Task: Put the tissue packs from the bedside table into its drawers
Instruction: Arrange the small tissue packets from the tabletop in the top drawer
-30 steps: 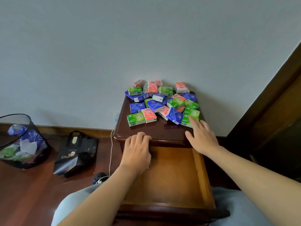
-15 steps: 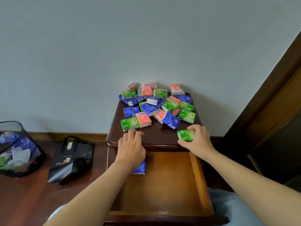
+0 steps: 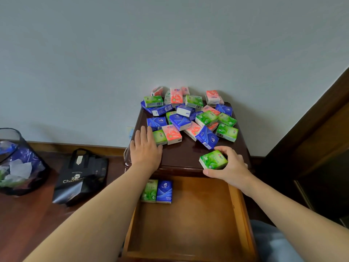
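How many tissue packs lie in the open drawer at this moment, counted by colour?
Green tissue pack: 1
Blue tissue pack: 1
Total: 2

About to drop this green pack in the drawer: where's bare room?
The drawer floor is bare right of and in front of the two packs at its back-left corner. The tabletop's front strip between both hands is free; the tissue pile behind it is crowded.

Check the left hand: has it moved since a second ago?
Yes. The left hand has gone from the drawer mouth up onto the bedside table top, fingers now on a green pack.
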`<state>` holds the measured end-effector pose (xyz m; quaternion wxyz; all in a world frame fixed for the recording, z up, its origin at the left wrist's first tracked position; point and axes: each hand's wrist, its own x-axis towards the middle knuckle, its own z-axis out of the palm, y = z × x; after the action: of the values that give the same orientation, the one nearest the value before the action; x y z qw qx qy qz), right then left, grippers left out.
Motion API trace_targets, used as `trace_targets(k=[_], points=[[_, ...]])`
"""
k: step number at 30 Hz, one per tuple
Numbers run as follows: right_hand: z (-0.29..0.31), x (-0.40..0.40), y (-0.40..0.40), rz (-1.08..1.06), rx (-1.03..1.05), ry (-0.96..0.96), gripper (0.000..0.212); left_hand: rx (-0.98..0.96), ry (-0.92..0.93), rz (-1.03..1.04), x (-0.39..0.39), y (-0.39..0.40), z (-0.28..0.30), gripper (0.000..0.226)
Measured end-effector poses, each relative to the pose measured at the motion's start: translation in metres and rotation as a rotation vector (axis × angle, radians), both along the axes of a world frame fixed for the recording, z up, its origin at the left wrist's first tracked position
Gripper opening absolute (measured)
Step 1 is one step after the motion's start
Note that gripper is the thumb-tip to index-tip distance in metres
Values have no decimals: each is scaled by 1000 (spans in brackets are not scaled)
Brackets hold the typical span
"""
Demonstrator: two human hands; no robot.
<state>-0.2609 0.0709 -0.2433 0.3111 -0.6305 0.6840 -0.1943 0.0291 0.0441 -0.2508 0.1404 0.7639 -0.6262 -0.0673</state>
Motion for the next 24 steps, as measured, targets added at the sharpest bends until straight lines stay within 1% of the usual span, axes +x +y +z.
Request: trace_targets(k=[2, 5, 9, 13, 15, 17, 19, 21, 24], points=[[-2, 1, 0, 7, -20, -4, 86, -28, 2, -12, 1, -4, -4, 74], [-4, 4, 1, 15, -51, 6, 83, -132, 11, 23, 2, 4, -10, 66], [-1, 5, 3, 12, -62, -21, 84, -226, 154, 82, 4, 34, -19, 63], [8, 4, 14, 38, -42, -65, 89, -298, 257, 66, 5, 69, -25, 61], [12, 5, 26, 69, -27, -137, 91, -327, 357, 74, 7, 88, -26, 62], [15, 7, 41, 110, -35, -262, 91, -333, 552, 74, 8, 110, -28, 64], [15, 16, 62, 164, -65, -328, 83, -319, 731, 93, 9, 135, -32, 64], [8, 29, 81, 214, -56, -368, 65, -303, 773, 147, 9, 157, -36, 65], [-3, 55, 110, 224, 153, -505, 45, -287, 768, 217, 12, 184, -46, 67]])
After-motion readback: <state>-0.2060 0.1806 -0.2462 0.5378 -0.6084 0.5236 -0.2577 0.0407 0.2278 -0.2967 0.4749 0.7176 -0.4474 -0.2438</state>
